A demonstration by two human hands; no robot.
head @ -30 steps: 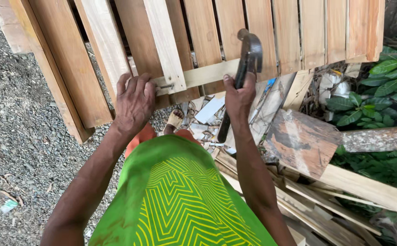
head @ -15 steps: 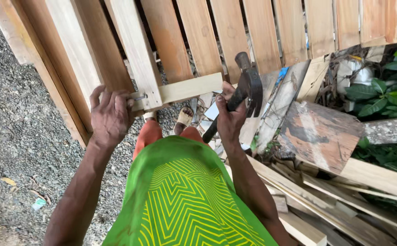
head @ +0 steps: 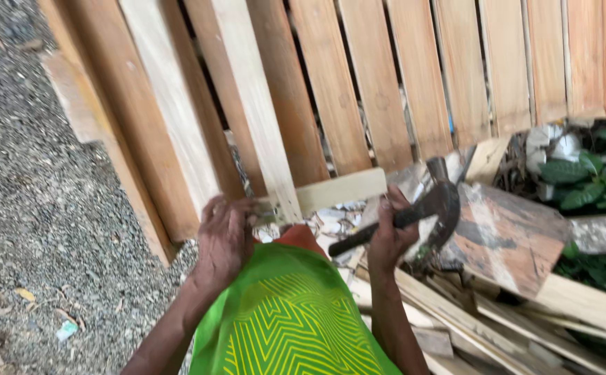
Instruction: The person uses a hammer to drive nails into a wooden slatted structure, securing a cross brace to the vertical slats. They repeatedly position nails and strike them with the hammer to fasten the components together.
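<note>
Two hands grip: left hand (head: 225,239) the crosswise slat (head: 330,192), right hand (head: 390,239) a sideways hammer (head: 414,215).

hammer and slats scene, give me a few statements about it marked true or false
1. The right hand holds a hammer. True.
2. The left hand is resting flat on the gravel. False: it grips the end of a short pale strip of wood laid across the slats.
3. The wooden slats lie side by side with gaps between them. True.
4. The hammer head is pressed on top of the strip. False: it is below and to the right of the strip, over a pile of scrap boards.
5. Green leaves show at the right edge. True.
</note>
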